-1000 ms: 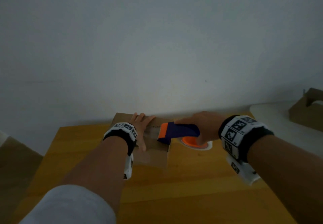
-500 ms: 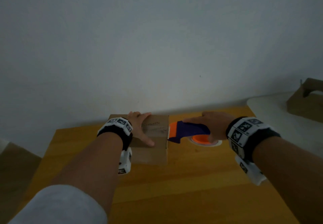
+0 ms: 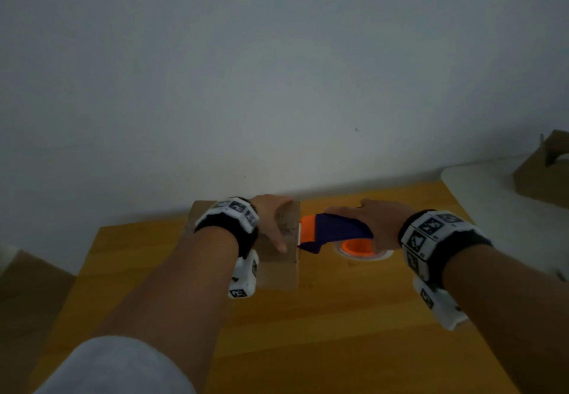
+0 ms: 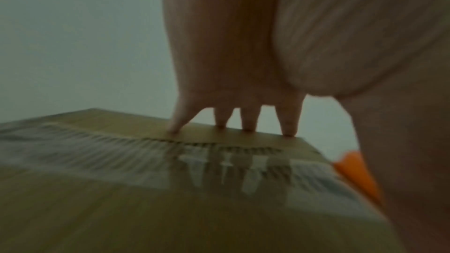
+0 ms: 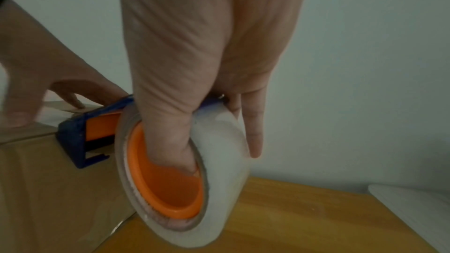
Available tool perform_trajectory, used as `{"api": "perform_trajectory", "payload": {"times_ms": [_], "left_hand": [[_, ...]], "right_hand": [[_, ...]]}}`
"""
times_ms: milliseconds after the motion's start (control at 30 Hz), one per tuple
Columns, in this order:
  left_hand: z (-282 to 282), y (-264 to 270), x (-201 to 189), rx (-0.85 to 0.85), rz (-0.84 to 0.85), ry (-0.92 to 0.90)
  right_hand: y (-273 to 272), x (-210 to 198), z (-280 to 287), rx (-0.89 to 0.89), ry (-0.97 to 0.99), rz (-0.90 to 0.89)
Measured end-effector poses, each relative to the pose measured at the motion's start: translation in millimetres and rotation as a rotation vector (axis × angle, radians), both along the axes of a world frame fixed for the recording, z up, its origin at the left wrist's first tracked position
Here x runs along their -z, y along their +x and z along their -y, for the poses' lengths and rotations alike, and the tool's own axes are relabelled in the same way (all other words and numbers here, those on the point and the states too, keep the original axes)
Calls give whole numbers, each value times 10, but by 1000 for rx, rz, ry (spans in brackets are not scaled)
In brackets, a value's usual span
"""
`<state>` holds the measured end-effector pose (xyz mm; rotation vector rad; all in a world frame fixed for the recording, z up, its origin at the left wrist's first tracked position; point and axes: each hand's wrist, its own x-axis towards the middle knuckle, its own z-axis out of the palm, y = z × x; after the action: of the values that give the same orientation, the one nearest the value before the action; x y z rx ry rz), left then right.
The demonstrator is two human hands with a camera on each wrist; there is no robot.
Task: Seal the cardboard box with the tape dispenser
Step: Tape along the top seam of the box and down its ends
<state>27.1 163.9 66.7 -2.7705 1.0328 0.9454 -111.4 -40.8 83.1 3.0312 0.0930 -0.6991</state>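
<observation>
A small brown cardboard box sits at the far middle of the wooden table. My left hand lies on its top with spread, straight fingers pressing the flaps beside a strip of clear tape. My right hand grips the blue and orange tape dispenser, thumb inside the orange core of the clear tape roll. The dispenser's blue head meets the box's upper right edge and hangs past its right side.
A white surface adjoins the table at the right, bearing another cardboard box. A plain wall stands right behind the table. A brown object lies low at the left. Bare tabletop stretches in front of the box.
The dispenser has slid rightward off the box top to its right edge. My left hand has shifted right along the top, fingers now near that edge.
</observation>
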Motion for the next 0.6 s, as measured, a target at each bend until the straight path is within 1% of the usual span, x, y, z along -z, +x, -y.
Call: {"api": "perform_trajectory", "payload": {"times_ms": [33, 100, 167, 267, 333, 433, 533, 600], "left_hand": [[73, -70, 24, 56, 29, 84], [133, -176, 136, 105, 81, 215], [140, -205, 209, 126, 111, 265], [160, -221, 144, 130, 155, 222], [147, -228, 47, 128, 168, 199], [45, -173, -228, 83, 169, 129], [-99, -55, -555, -7, 139, -33], [-219, 6, -712, -85, 99, -181]], "right_hand": [[9, 3, 2, -4, -2, 2], [16, 17, -3, -6, -12, -4], [13, 29, -9, 5, -19, -9], [27, -45, -53, 0, -24, 3], [60, -166, -101, -25, -47, 73], [150, -415, -168, -53, -51, 187], [281, -715, -268, -66, -34, 282], [375, -914, -359, -61, 2, 348]]}}
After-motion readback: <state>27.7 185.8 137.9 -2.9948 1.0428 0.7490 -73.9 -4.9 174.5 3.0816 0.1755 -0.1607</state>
